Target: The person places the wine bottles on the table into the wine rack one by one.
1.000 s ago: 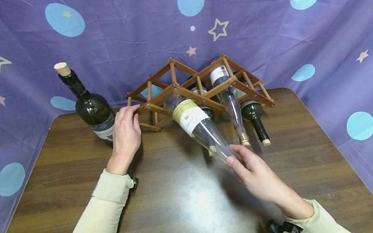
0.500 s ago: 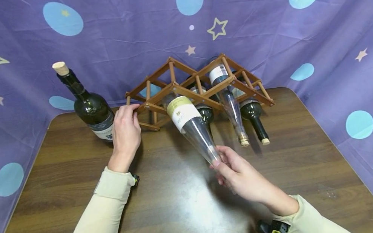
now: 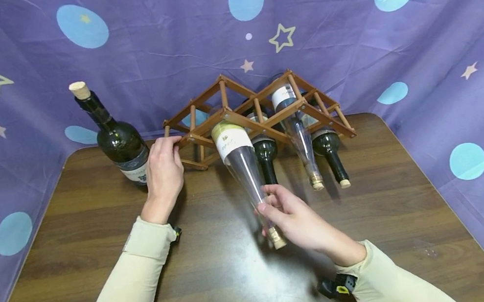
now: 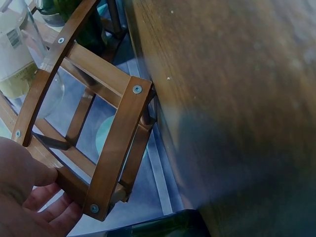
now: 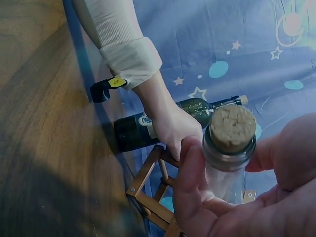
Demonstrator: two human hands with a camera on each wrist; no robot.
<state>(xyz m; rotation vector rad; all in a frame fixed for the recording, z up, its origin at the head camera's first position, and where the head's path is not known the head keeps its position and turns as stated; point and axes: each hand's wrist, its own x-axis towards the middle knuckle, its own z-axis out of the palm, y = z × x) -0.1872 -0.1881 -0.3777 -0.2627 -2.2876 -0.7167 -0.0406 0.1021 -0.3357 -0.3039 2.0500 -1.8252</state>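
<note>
My right hand [image 3: 298, 219] holds a clear glass wine bottle [image 3: 243, 165] by its neck, fingers on one side and thumb on the other. The bottle's base end lies in an upper opening of the wooden wine rack [image 3: 280, 112]; its corked neck slopes down toward me. In the right wrist view, the cork [image 5: 233, 127] faces the camera. My left hand [image 3: 164, 174] grips the rack's left end, thumb and fingers about a slat [image 4: 74, 185] in the left wrist view. Close to that hand, a dark green wine bottle [image 3: 123, 143] stands upright with a cork.
Another clear bottle [image 3: 297, 130] and a dark bottle [image 3: 330, 151] lie in the rack's right half, necks toward me. A second dark bottle [image 3: 265, 153] rests low in the middle. Behind the brown table [image 3: 101, 244] hangs a purple cloth [image 3: 185, 34].
My right hand has moved left, swinging the clear bottle's neck leftward until it points more toward me. Its cork now shows below the hand. The left hand keeps its place on the rack.
</note>
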